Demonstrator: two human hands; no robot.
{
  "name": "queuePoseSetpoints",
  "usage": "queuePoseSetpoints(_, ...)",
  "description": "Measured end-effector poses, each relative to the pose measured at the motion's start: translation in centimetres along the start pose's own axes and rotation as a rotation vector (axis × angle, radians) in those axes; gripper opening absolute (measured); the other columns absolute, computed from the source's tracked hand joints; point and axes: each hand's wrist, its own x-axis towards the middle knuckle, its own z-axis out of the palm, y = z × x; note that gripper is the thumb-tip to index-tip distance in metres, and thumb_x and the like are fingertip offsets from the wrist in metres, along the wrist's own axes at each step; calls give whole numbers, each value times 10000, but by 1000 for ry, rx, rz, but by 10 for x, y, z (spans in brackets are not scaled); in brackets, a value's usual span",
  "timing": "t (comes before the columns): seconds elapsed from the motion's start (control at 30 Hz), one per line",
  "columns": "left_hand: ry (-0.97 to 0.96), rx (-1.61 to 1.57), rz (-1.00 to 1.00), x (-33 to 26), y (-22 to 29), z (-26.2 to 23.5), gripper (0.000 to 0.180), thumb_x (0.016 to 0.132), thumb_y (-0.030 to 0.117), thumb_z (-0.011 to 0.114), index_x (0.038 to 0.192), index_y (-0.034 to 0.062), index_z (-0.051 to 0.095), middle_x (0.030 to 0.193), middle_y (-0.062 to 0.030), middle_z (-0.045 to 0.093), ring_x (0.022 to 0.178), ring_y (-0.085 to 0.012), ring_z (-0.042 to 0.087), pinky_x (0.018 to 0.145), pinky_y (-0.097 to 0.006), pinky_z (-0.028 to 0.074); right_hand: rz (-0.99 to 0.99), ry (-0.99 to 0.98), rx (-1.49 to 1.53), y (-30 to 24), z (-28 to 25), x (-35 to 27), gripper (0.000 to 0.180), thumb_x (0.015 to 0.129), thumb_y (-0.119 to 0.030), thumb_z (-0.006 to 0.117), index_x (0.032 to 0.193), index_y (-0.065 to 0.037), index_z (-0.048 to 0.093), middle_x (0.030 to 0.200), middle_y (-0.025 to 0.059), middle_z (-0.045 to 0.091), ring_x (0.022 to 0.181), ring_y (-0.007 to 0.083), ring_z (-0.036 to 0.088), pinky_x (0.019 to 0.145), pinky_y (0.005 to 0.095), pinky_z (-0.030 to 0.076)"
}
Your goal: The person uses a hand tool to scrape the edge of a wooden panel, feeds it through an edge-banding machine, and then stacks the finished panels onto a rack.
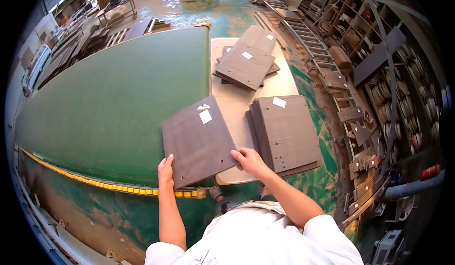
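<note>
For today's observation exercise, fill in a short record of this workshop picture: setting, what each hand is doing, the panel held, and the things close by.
Setting: workshop, green conveyor belt beside a pale side table
Left hand: grips the near left corner of the dark panel
Right hand: grips the panel's near right edge
Dark panel: flat, brown, white label, lying across belt and table
Near stack: similar panels, right of the held one
Far stack: more panels, further along the table
</note>
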Motion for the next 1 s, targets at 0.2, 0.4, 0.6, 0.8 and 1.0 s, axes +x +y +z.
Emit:
queuePoseSetpoints(0.2,-140,76,160,-67,-27,137,297,1003,165,640,1222,-36,660,1098,-87,720,966,-179,683,882,-333,544,36,219,-196,53,-128,-108,440,996,-426,613,956,4,695,729,143,682,679,277,672,684,405,520)
queuePoseSetpoints(0.4,-134,276,187,-108,-68,274,373,1005,217,670,1263,-50,630,1128,-112,716,1011,-197,668,914,-359,539,-210,498,-662,110,-264,-168,383,982,-382,633,1098,-30,729,822,169,741,753,307,719,721,400,553)
queuePoseSetpoints(0.6,-217,250,82,-110,-106,344,485,1050,318,601,1400,-6,513,1258,-129,663,1091,-219,651,941,-387,539,-80,449,-128,150,-368,-231,298,966,-288,684,1135,-47,735,784,109,751,630,205,712,626,342,549)
queuePoseSetpoints(0.8,-276,119,40,-127,-123,365,532,1065,398,560,1452,37,503,1327,-122,651,1161,-225,631,1014,-405,499,-7,172,85,183,-427,-183,334,985,-238,668,1205,12,695,817,69,741,586,98,633,559,269,518)
queuePoseSetpoints(1.0,433,-45,64,-129,-212,270,557,1035,540,533,1354,90,610,1313,-107,672,1145,-225,641,1028,-449,469,-44,-122,90,174,-487,-47,325,1013,-211,641,1229,30,671,837,71,727,659,98,647,577,260,518)
